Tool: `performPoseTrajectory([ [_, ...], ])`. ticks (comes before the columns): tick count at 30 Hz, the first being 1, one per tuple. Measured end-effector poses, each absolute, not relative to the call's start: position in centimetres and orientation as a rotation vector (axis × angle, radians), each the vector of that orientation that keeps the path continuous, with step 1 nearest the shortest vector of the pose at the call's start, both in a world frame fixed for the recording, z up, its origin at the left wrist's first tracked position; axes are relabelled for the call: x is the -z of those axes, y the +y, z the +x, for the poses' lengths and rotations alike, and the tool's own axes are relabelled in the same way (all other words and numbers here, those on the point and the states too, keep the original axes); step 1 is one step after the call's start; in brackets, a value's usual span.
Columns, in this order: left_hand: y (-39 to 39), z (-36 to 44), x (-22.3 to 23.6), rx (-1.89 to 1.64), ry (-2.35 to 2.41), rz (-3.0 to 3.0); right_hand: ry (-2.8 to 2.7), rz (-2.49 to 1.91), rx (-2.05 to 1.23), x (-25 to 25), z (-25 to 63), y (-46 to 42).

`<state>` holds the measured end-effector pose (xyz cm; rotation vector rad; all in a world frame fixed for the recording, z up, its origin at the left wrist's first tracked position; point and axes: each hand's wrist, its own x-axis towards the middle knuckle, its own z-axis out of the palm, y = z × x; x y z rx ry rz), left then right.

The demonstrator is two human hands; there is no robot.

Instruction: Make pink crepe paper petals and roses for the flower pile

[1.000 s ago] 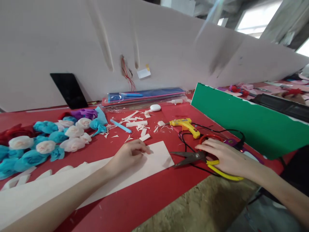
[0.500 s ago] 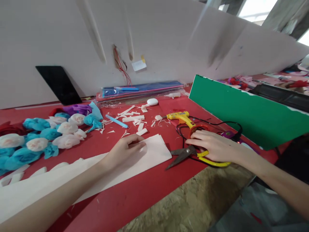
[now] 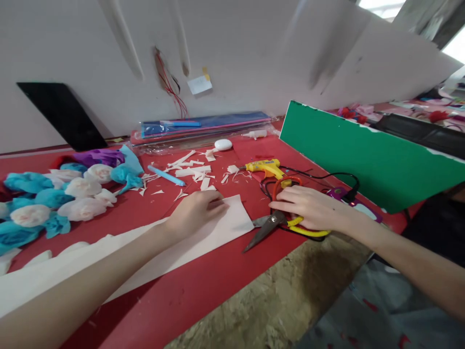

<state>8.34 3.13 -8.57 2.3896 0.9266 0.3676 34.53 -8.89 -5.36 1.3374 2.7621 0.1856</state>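
Note:
My left hand [image 3: 196, 213] rests on a long strip of pale crepe-like paper [image 3: 234, 220], fingers bent and holding it against the red table near the strip's right end. My right hand [image 3: 308, 206] grips scissors [image 3: 267, 230] with yellow and red handles. Their blades are spread apart. The upper blade meets the paper's right edge, and the lower one points toward me over the red surface. Just behind the scissors lies a yellow glue gun [image 3: 267, 167] with a black cord.
Blue and white paper flowers [image 3: 83, 186] fill the left side. Paper scraps [image 3: 192, 170], a light-blue pen [image 3: 166, 175] and a white oval object [image 3: 223, 144] lie behind my left hand. A green board [image 3: 363, 155] leans at right, near a purple power strip [image 3: 339, 194].
The whole view has shifted, so things appear a little farther left and higher. The scissors have come slightly closer to the paper's right edge. My left hand stays on the paper.

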Motion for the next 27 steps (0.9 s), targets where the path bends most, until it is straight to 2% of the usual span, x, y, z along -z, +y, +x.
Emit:
performPoseTrajectory([
  [20, 2.6, 8.1, 9.1, -0.415, 0.853, 2.491, 2.776, 1.128, -0.425, 5.3, 35.4, -8.5],
  [27, 2.8, 8.1, 9.4, -0.428, 0.845, 2.519, 2.865, 1.115, -0.388, 5.2, 35.8, -8.3],
])
